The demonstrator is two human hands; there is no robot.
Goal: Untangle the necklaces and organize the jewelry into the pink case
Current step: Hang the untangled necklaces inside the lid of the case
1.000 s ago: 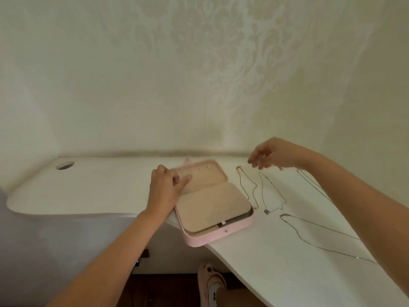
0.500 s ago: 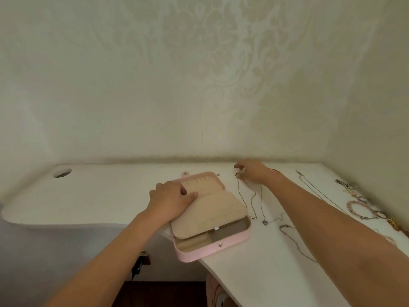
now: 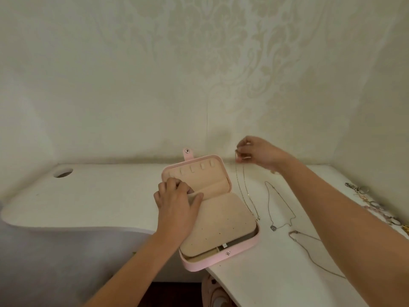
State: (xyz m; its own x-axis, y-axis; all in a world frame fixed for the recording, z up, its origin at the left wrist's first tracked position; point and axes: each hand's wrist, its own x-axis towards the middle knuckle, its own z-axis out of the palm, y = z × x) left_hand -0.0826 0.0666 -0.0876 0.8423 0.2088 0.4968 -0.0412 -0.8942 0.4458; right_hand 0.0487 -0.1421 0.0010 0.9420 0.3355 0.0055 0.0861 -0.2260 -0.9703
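The pink case (image 3: 232, 253) lies open at the desk's front edge, its lid tilted up against the wall side, with a beige padded flap over the lower tray. My left hand (image 3: 177, 202) rests on the case, its fingers curled at the flap's upper left corner. My right hand (image 3: 254, 152) is raised above the desk and pinches the top end of a thin necklace (image 3: 245, 191); the chain hangs down and trails beside the case. A second necklace (image 3: 280, 209) with a small pendant lies to the right. A third necklace (image 3: 309, 251) lies partly under my right forearm.
The white desk (image 3: 99, 200) has a round cable hole (image 3: 63, 173) at the far left and a curved front edge. Several bracelets and rings (image 3: 374, 204) lie along the right wall. The patterned wall stands close behind.
My right hand has lifted off the desk, raising one end of the thin necklace. The case lid now stands more open, and my left hand has shifted toward the flap's corner.
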